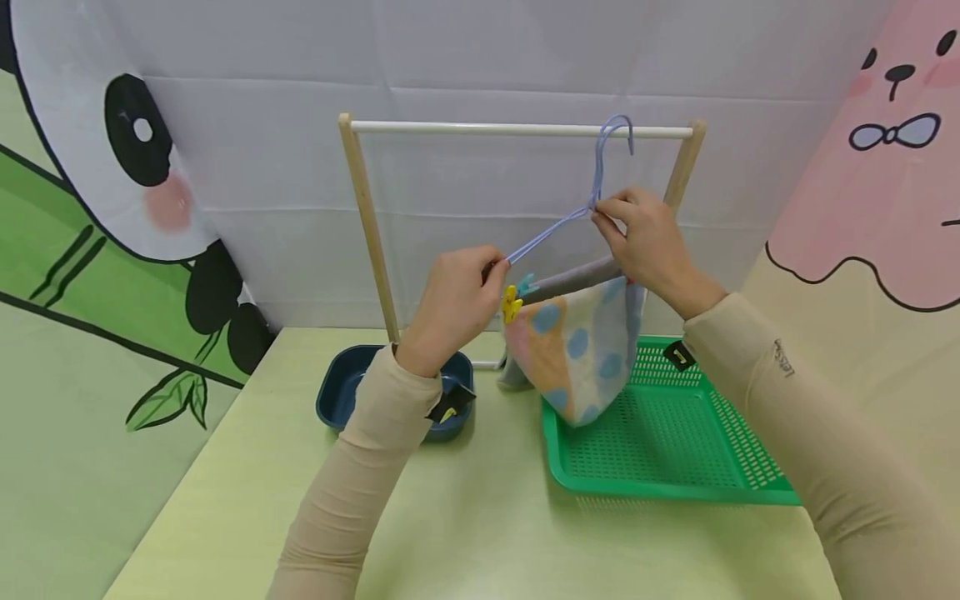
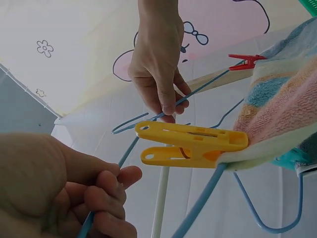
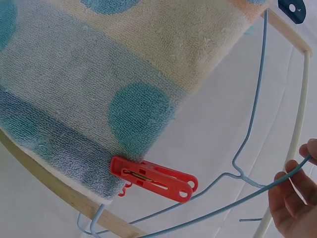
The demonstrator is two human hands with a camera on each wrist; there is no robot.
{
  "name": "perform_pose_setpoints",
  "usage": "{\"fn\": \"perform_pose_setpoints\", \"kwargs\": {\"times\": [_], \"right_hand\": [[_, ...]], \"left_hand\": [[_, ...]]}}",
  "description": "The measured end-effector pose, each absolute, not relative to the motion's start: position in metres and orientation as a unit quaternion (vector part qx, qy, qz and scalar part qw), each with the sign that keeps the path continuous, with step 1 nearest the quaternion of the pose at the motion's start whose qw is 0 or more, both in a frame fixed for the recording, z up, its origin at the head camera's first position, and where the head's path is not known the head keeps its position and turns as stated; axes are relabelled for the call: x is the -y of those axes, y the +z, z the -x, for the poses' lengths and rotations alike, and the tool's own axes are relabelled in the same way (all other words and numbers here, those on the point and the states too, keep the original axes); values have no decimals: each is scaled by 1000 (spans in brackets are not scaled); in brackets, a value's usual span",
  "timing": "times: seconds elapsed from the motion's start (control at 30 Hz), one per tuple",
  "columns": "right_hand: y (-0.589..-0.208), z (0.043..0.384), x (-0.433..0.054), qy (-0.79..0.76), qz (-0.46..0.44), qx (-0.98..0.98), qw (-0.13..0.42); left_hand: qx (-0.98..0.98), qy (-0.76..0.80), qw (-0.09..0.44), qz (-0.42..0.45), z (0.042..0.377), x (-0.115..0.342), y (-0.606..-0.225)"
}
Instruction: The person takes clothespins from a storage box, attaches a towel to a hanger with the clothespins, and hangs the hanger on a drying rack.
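Note:
A light-blue wire hanger [image 1: 551,234] stretches between both hands, its hook [image 1: 615,125] up by a rack's rail; whether the hook touches the rail cannot be told. My left hand [image 1: 455,304] grips the wire at its left end. At the neck below the hook, my right hand [image 1: 651,242] pinches the wire. A dotted terry towel [image 1: 577,354] hangs below, with a yellow clothespin [image 2: 193,144] at one corner and a red clothespin [image 3: 153,178] at another. A teal clothespin [image 1: 527,286] sits beside the yellow one. Grey cloth [image 1: 570,281] shows behind the towel, partly hidden.
The wooden rack [image 1: 367,225] with its white rail [image 1: 480,128] stands at the back of the table [image 1: 480,517]. A green perforated basket [image 1: 660,483] lies under the towel at right. A dark blue basin [image 1: 333,387] sits at left, partly behind the left forearm.

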State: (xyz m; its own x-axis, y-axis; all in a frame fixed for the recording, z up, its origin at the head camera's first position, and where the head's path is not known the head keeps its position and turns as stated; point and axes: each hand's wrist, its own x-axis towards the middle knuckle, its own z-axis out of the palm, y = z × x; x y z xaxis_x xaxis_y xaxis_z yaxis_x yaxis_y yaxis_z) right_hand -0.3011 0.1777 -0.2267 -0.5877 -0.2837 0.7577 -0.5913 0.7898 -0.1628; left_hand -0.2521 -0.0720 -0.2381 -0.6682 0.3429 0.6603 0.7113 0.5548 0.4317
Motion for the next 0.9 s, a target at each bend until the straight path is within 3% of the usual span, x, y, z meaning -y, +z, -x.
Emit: {"fn": "perform_pose_setpoints", "kwargs": {"times": [0.9], "right_hand": [[-204,299,-159,186,-257,873,372]], "left_hand": [[855,-354,272,264,231,83,-213]]}}
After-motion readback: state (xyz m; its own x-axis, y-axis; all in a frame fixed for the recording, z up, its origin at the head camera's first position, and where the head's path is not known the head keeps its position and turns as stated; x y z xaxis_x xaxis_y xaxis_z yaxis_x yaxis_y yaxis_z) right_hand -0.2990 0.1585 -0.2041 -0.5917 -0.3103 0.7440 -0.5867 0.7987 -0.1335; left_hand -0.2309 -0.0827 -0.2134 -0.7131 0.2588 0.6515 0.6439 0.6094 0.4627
